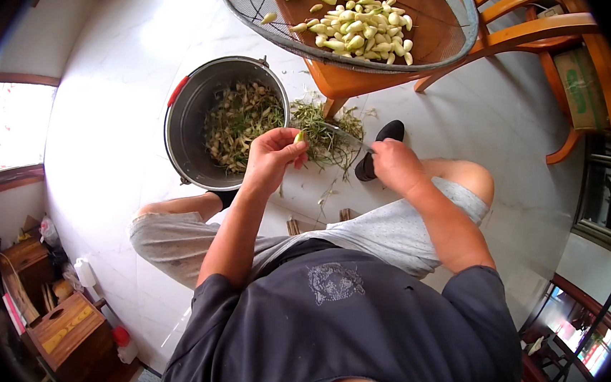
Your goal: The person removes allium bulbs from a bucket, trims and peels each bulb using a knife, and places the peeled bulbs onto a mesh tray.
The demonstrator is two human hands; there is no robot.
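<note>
My left hand (274, 157) pinches a small pale green-white onion bulb (300, 137) between thumb and fingertips, over the right rim of the metal bucket (176, 140). My right hand (398, 166) is closed on the handle of a knife (346, 137). Its blade points up and left toward the bulb, a short way apart from it. Inside the bucket lie many untrimmed onion bulbs (242, 117) with brown roots and green stalks. Green trimmings (327, 142) are heaped on the floor below the knife.
A round mesh sieve (445, 54) with many cleaned white bulbs (361, 28) rests on a wooden chair (329, 81). The bucket has a red handle grip (178, 91). Wooden boxes (72, 331) stand at the lower left. My black shoe (387, 133) is beside the trimmings.
</note>
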